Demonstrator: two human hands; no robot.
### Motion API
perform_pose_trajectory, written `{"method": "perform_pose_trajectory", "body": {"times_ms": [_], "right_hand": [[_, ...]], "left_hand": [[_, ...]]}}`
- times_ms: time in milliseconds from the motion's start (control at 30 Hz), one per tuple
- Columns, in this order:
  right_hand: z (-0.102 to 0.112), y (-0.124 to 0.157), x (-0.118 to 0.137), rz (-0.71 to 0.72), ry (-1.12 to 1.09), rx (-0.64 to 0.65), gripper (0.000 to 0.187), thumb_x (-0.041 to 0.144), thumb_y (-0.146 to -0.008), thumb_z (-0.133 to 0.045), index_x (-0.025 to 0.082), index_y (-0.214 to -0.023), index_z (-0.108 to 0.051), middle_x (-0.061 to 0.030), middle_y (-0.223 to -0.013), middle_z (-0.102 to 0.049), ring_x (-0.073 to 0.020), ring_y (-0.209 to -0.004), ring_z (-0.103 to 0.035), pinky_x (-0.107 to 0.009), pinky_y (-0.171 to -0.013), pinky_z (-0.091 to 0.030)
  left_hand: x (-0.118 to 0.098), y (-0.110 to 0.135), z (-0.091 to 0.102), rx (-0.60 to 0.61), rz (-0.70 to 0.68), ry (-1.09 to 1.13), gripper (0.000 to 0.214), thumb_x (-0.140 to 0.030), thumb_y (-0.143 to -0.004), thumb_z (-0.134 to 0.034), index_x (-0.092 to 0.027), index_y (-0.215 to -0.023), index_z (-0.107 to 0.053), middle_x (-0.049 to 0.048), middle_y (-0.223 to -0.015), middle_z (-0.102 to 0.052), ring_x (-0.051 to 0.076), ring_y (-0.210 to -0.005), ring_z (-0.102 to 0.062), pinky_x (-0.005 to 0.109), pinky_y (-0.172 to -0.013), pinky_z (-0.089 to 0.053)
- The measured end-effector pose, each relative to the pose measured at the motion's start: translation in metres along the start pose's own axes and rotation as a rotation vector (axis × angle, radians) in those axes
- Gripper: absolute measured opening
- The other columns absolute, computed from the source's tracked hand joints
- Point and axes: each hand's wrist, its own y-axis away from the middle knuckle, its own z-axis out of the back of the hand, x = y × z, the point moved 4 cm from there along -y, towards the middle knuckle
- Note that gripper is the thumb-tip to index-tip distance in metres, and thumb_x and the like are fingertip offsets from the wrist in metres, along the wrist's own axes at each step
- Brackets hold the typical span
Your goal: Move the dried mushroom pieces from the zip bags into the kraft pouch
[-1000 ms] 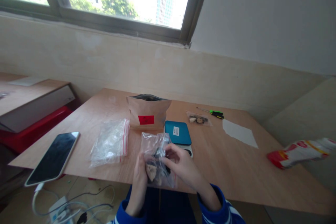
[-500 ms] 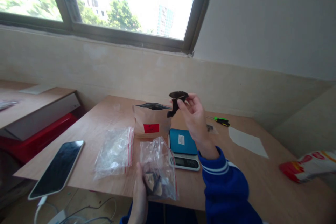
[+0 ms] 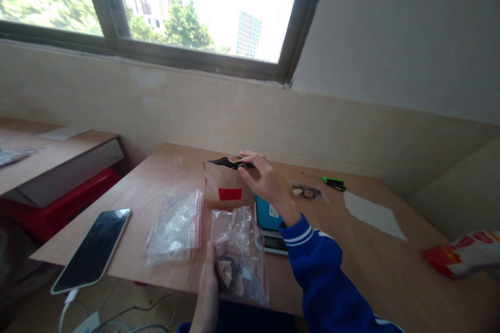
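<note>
My right hand [image 3: 262, 177] is at the mouth of a brown stand-up pouch [image 3: 226, 181] with a red label. Its fingers pinch a dried slice [image 3: 235, 159], pale on the face that shows and dark at the edge; the lower part is hidden in the opening. At the table's front edge my left hand [image 3: 209, 286] grips the side of a clear zip bag [image 3: 236, 239]. Inside that bag lie dried pieces [image 3: 229, 273], dark outside and pale inside. The blue-topped kitchen scale [image 3: 269, 214] stands behind the bag, partly covered by my right arm.
Left of the bag lie more clear zip bags [image 3: 175, 226] and a phone [image 3: 94, 250] on a cable. To the right are a small bag of dried pieces [image 3: 307, 191], a screwdriver [image 3: 332, 182], white paper [image 3: 373, 214] and a red-and-white packet [image 3: 461, 254].
My right hand has moved left and down from above the scale to the pouch mouth with the dried slice. The small bag behind it is now uncovered. My left hand stays on the zip bag.
</note>
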Motion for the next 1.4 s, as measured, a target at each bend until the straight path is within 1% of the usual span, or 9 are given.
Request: {"method": "perform_pose_trajectory", "body": {"times_ms": [200, 433, 600, 800, 933, 1000, 1133, 1267, 1400], "right_hand": [[0.01, -0.003, -0.002, 0.004, 0.124, 0.071, 0.024, 0.034, -0.096, -0.044, 0.024, -0.103, -0.065, -0.0085, -0.126, -0.06, -0.0228, -0.124, -0.049, -0.044, -0.106, -0.037], [0.006, -0.011, -0.001, -0.066, 0.174, 0.085, 0.02, 0.035, -0.092, -0.053, 0.021, -0.093, -0.068, -0.0103, -0.115, -0.061, -0.0235, -0.118, -0.051, -0.042, -0.103, -0.038], [0.005, -0.008, -0.003, -0.137, 0.279, 0.124, 0.026, 0.033, -0.095, -0.048, 0.021, -0.093, -0.071, -0.0125, -0.127, -0.056, -0.0284, -0.122, -0.047, -0.051, -0.103, -0.033], [0.031, 0.009, 0.024, -0.207, -0.111, -0.067, 0.022, 0.03, -0.094, -0.046, 0.02, -0.095, -0.065, -0.0083, -0.107, -0.062, -0.021, -0.105, -0.058, -0.039, -0.094, -0.044], [0.027, 0.039, 0.043, -0.449, -0.594, 0.352, 0.021, 0.032, -0.097, -0.041, 0.019, -0.098, -0.057, -0.003, -0.082, -0.065, -0.0142, -0.069, -0.063, -0.029, -0.064, -0.052], [0.022, 0.055, 0.049, -0.477, -0.554, 0.523, 0.02, 0.029, -0.097, -0.041, 0.019, -0.099, -0.058, -0.0038, -0.084, -0.066, -0.0149, -0.073, -0.065, -0.029, -0.067, -0.052], [0.012, 0.071, 0.047, -0.41, -0.264, 0.577, 0.02, 0.021, -0.094, -0.048, 0.018, -0.09, -0.068, -0.0049, -0.091, -0.069, -0.0163, -0.084, -0.064, -0.028, -0.077, -0.049], [-0.008, 0.082, 0.052, -0.402, -0.438, 0.79, 0.024, 0.034, -0.088, -0.062, 0.02, -0.106, -0.068, -0.0022, -0.091, -0.071, -0.0169, -0.083, -0.066, -0.028, -0.078, -0.05], [-0.014, 0.082, 0.068, -0.237, -0.538, 0.845, 0.027, 0.03, -0.084, -0.067, 0.02, -0.11, -0.067, -0.0047, -0.114, -0.067, -0.0185, -0.107, -0.061, -0.031, -0.098, -0.043]], "left_hand": [[0.008, -0.003, 0.005, 0.023, -0.003, 0.01, 0.056, -0.067, -0.071, -0.061, -0.015, -0.087, -0.074, 0.0052, -0.07, -0.074, 0.024, -0.074, -0.071, 0.035, -0.078, -0.056], [0.003, -0.001, 0.004, 0.013, 0.027, 0.044, 0.061, -0.069, -0.067, -0.064, -0.013, -0.092, -0.072, 0.0071, -0.077, -0.075, 0.026, -0.075, -0.072, 0.038, -0.074, -0.057], [-0.001, 0.0, 0.006, -0.03, 0.001, 0.025, 0.06, -0.065, -0.069, -0.065, -0.013, -0.097, -0.071, 0.0078, -0.08, -0.076, 0.026, -0.08, -0.072, 0.037, -0.075, -0.057], [-0.002, -0.002, 0.01, -0.029, -0.032, 0.051, 0.063, -0.067, -0.073, -0.059, -0.013, -0.105, -0.067, 0.0088, -0.092, -0.075, 0.026, -0.09, -0.07, 0.036, -0.079, -0.056], [-0.011, 0.001, 0.005, 0.011, -0.122, 0.05, 0.069, -0.072, -0.075, -0.052, -0.018, -0.117, -0.061, 0.0097, -0.098, -0.074, 0.026, -0.091, -0.069, 0.039, -0.078, -0.056], [-0.016, 0.005, 0.002, 0.032, -0.208, 0.032, 0.065, -0.07, -0.079, -0.049, -0.022, -0.121, -0.058, 0.009, -0.105, -0.072, 0.025, -0.097, -0.067, 0.039, -0.083, -0.054], [-0.016, 0.005, -0.006, 0.065, -0.268, -0.009, 0.057, -0.066, -0.083, -0.045, -0.025, -0.12, -0.058, 0.0075, -0.113, -0.069, 0.023, -0.109, -0.062, 0.039, -0.095, -0.048], [-0.014, -0.001, -0.003, -0.068, -0.374, -0.145, 0.063, -0.075, -0.076, -0.045, -0.02, -0.101, -0.063, 0.0095, -0.108, -0.068, 0.025, -0.108, -0.061, 0.041, -0.098, -0.046], [-0.015, 0.002, 0.0, -0.12, -0.395, -0.214, 0.064, -0.078, -0.074, -0.043, -0.021, -0.099, -0.059, 0.0098, -0.108, -0.065, 0.026, -0.102, -0.063, 0.041, -0.089, -0.051]]}}
